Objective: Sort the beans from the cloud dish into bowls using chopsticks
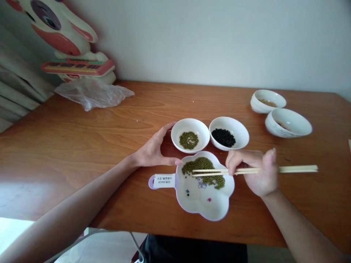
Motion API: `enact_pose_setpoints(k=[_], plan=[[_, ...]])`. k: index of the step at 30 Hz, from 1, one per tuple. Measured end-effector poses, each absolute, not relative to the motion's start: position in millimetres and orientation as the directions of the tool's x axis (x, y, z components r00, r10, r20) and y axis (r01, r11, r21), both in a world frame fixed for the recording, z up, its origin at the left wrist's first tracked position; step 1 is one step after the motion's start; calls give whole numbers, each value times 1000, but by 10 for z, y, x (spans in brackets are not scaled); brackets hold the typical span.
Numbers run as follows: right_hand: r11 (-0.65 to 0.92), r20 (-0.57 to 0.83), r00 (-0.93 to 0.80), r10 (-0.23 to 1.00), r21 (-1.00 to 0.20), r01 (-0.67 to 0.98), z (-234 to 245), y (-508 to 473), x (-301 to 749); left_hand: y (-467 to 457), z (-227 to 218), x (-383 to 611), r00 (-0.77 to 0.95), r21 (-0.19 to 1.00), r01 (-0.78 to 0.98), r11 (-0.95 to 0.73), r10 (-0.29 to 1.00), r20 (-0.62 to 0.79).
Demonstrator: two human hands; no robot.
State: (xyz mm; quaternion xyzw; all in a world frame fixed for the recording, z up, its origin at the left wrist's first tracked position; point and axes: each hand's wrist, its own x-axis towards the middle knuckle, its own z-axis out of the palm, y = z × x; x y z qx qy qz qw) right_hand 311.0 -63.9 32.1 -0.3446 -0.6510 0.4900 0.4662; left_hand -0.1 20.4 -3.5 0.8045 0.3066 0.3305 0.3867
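My right hand (256, 170) grips a pair of light wooden chopsticks (297, 169). Their tips lie over green mung beans (203, 164) in a white, flower-shaped dish (192, 202) with a purple rim and a labelled handle. A single dark bean rests lower in the dish. My left hand (153, 148) is spread, its thumb by the dish's upper left rim and its fingers at the left side of a white bowl (178, 140). Some mung beans (189, 140) lie in that bowl. Beside it, a second white bowl (242, 133) holds black beans (223, 137).
Two more white bowls, one (255, 104) with tan contents and one (297, 128) partly hidden inside, stand at the back right of the wooden table (82, 146). A crumpled plastic bag (95, 95) lies before a toy keyboard (79, 67) at the back left.
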Motion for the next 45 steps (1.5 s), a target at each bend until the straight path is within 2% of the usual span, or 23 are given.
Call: enact_pose_setpoints(k=[9,17,28,45], plan=[[287,274,-307,911,-958,-5,330,-633,3106,221,-67,-19,610,797,287,-531,743,276],[316,303,-252,919,-949,13,333,-634,3111,198,-23,1,601,816,252,-521,745,290],[345,303,-340,890,-936,68,333,-648,3117,200,-44,-1,598,804,258,-536,742,302],[345,317,-314,895,-938,35,323,-634,3097,208,-61,9,595,802,237,-548,735,327]])
